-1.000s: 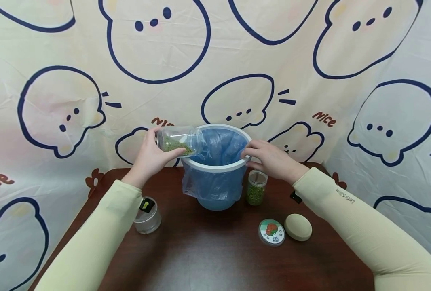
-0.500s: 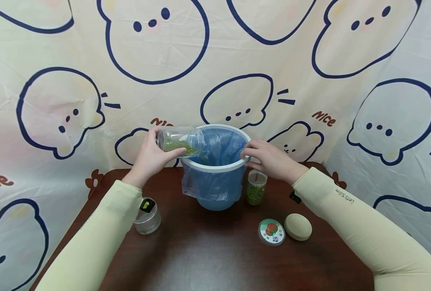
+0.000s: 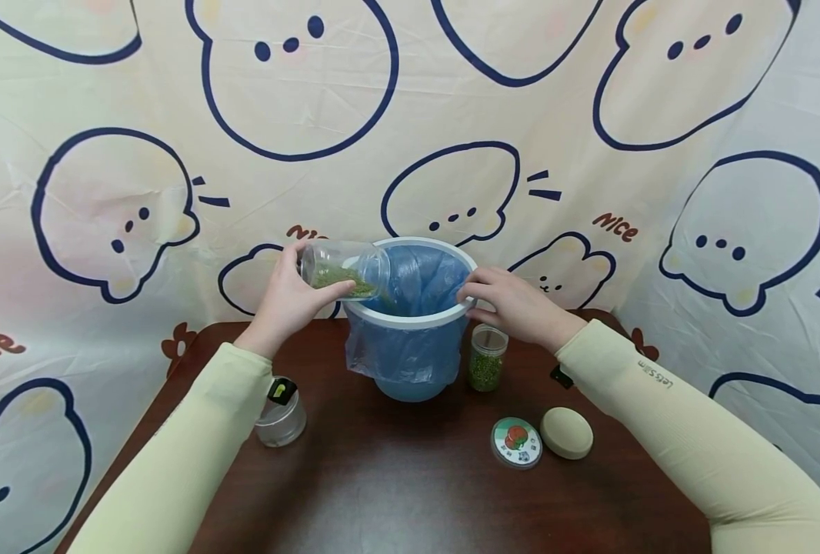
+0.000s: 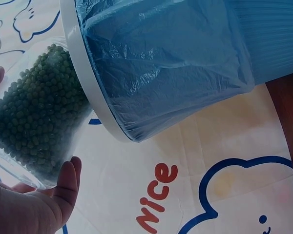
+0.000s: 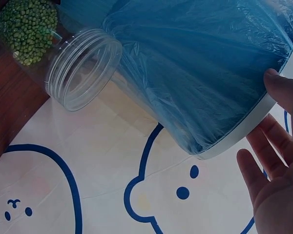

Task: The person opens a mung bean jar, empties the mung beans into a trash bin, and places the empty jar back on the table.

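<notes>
My left hand point(image 3: 280, 304) grips a clear plastic jar point(image 3: 344, 261), tipped nearly on its side with its mouth over the left rim of a blue bin point(image 3: 410, 391). Small green beans point(image 4: 36, 109), like mung beans, lie along the jar's lower side, and some green shows by its mouth. A blue plastic bag point(image 5: 195, 73) lines the bin and folds down outside under its white rim ring point(image 3: 413, 322). My right hand point(image 3: 510, 304) holds the rim at the right, thumb on the bag side and fingers on the other.
Beside the bin's right side stands an uncapped clear jar point(image 3: 487, 362) partly filled with green beans. Nearer are a lid with a tomato picture point(image 3: 517, 442) and a beige round lid point(image 3: 567, 432). A clear round container point(image 3: 281, 423) sits left, partly behind my left forearm.
Beans in the tipped jar have slid toward its mouth, and a few green specks now show at the bin's inner edge. Both hands have stayed almost still.
</notes>
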A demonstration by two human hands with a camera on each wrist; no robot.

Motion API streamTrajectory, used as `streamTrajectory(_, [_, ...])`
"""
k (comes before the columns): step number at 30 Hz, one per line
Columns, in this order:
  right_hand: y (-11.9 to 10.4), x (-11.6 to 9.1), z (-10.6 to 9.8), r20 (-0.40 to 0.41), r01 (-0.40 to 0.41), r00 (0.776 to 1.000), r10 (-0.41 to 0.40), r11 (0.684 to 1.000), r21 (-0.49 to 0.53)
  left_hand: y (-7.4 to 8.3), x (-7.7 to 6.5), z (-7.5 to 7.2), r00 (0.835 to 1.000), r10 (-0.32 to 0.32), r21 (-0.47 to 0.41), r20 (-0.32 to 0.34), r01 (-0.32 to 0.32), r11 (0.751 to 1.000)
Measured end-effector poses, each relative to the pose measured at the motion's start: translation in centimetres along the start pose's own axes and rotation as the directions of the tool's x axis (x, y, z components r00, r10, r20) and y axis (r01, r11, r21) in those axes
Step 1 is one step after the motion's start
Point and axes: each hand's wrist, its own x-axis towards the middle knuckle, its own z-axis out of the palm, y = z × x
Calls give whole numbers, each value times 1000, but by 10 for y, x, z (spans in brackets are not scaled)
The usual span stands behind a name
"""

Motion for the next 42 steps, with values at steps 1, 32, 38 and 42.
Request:
streamTrajectory(1, [0, 0, 0, 1, -2, 1000, 2, 1000, 2, 0, 0, 0, 1000, 0, 0, -1, 0, 1000])
streamTrajectory(32, [3, 0, 1, -12, 5, 1000, -5, 1000, -3, 2, 2, 1, 999, 31, -9, -20, -31, 999])
streamTrajectory(38, [2, 0, 1, -13, 8, 1000, -8, 1000, -11, 4, 2, 2, 999, 31, 6, -13, -31, 1000])
streamTrajectory(42, [2, 0, 1, -10, 1, 1000, -2, 1000, -7, 5, 2, 2, 999, 34, 14, -13, -34, 999])
